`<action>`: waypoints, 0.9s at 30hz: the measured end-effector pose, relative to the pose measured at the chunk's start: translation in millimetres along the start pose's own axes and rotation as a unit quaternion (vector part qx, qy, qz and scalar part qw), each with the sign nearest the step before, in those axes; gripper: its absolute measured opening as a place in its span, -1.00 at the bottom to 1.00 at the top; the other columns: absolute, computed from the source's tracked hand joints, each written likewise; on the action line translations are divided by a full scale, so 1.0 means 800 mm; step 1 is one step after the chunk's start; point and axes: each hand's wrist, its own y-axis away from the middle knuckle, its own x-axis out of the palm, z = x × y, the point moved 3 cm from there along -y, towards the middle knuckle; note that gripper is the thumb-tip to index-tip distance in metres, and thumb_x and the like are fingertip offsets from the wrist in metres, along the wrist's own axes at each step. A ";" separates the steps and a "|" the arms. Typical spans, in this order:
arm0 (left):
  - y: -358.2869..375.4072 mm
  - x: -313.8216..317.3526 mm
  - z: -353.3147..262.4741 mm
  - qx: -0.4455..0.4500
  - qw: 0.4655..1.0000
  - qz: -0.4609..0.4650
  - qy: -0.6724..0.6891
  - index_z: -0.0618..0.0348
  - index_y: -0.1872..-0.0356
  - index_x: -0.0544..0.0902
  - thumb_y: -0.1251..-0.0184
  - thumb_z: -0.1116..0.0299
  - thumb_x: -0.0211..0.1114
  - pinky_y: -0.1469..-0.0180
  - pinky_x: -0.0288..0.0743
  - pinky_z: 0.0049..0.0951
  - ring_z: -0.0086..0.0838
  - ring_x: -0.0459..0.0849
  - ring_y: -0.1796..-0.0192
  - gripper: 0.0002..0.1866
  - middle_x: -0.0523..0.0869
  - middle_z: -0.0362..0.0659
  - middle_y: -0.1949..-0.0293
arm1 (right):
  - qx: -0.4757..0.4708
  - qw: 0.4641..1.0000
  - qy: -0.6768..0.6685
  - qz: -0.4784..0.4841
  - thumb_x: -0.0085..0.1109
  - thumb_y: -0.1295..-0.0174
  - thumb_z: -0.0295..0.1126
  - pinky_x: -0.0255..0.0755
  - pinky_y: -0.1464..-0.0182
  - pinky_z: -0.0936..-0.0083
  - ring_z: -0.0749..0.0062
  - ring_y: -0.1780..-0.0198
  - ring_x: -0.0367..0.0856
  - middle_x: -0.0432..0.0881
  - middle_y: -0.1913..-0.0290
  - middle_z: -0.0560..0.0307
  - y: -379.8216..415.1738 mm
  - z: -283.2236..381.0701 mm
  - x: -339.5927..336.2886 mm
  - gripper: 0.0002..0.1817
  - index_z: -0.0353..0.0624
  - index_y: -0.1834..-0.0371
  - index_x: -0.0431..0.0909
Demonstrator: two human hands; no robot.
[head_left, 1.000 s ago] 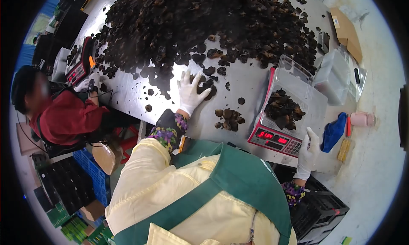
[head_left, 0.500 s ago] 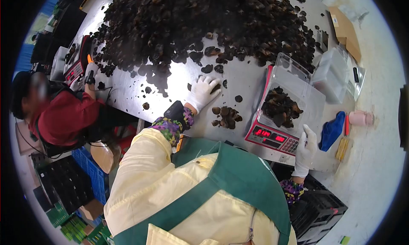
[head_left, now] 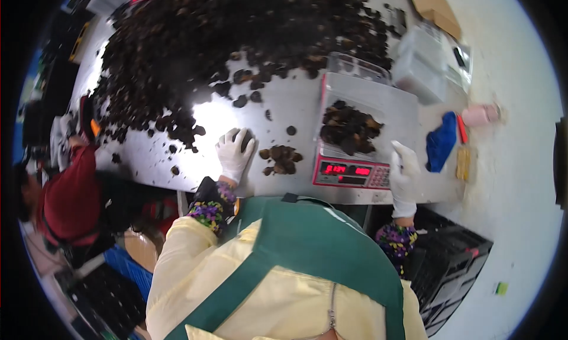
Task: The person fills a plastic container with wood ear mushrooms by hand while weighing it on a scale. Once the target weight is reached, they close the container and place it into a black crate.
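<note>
My left hand (head_left: 235, 155), in a white glove, rests on the metal table. A dark piece of what looks like wood ear mushroom (head_left: 247, 140) sits between its thumb and forefinger. Just right of it lies a small heap of browner pieces (head_left: 281, 160). My right hand (head_left: 404, 177), also gloved, is at the right front corner of the red scale (head_left: 322, 173), its fingers stretched out with nothing visible in them. A clump of dark wood ear mushroom (head_left: 350, 129) lies on the scale's pan (head_left: 399, 112). Its red display appears to read 0.134.
A large mound of wood ear mushroom (head_left: 213, 50) covers the far table. Clear plastic boxes (head_left: 419, 73), a blue cloth (head_left: 441, 142), a pink jar (head_left: 480, 115) and a yellow item (head_left: 462, 163) stand at the right. A person in red (head_left: 71, 192) works at the left; black crates (head_left: 452, 269) stand below right.
My view has shifted, so the table sits differently in frame. My left hand has drawn back toward the table's front edge with the dark piece. My right hand stays beside the scale.
</note>
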 end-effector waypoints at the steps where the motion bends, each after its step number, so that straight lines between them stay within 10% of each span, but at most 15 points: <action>1: -0.001 0.003 -0.002 0.018 0.999 0.024 0.020 -0.06 -0.06 0.69 -0.23 0.10 0.39 -0.05 0.50 -0.09 -0.11 0.61 -0.02 -0.61 0.66 -0.09 0.01 | -0.006 1.000 -0.010 -0.006 0.18 -0.28 -0.56 0.51 -0.09 0.32 0.09 -0.03 0.67 0.69 0.02 -0.05 -0.002 0.000 0.002 -0.71 -0.18 -0.06 0.64; 9: -0.095 -0.041 -0.108 0.069 0.957 -0.106 0.259 0.07 -0.02 0.69 -0.15 0.44 0.48 0.15 0.60 -0.26 -0.15 0.69 0.21 -0.63 0.67 -0.06 0.22 | 0.052 0.998 -0.017 -0.003 0.20 -0.30 -0.48 0.50 -0.12 0.31 0.09 -0.05 0.64 0.68 0.00 0.02 0.012 -0.019 -0.004 -0.72 -0.13 -0.07 0.65; 18: -0.133 -0.026 -0.339 0.359 0.922 0.095 0.110 -0.09 -0.11 0.68 -0.18 -0.02 0.42 -0.28 0.34 -0.01 -0.14 0.49 -0.24 -0.51 0.60 -0.14 -0.14 | 0.064 0.997 -0.034 -0.026 0.20 -0.27 -0.51 0.51 -0.09 0.30 0.07 -0.03 0.65 0.68 0.03 -0.01 0.024 -0.028 -0.016 -0.71 -0.16 -0.06 0.65; 27: -0.138 -0.075 -0.252 0.204 0.936 0.044 0.285 0.08 -0.12 0.66 -0.23 0.10 0.43 -0.37 0.29 -0.09 -0.04 0.49 -0.28 -0.53 0.63 -0.01 -0.12 | 0.085 0.996 -0.027 -0.019 0.15 -0.34 -0.53 0.49 -0.11 0.37 0.14 -0.02 0.65 0.67 0.00 -0.02 0.042 -0.048 -0.027 -0.73 -0.21 -0.08 0.63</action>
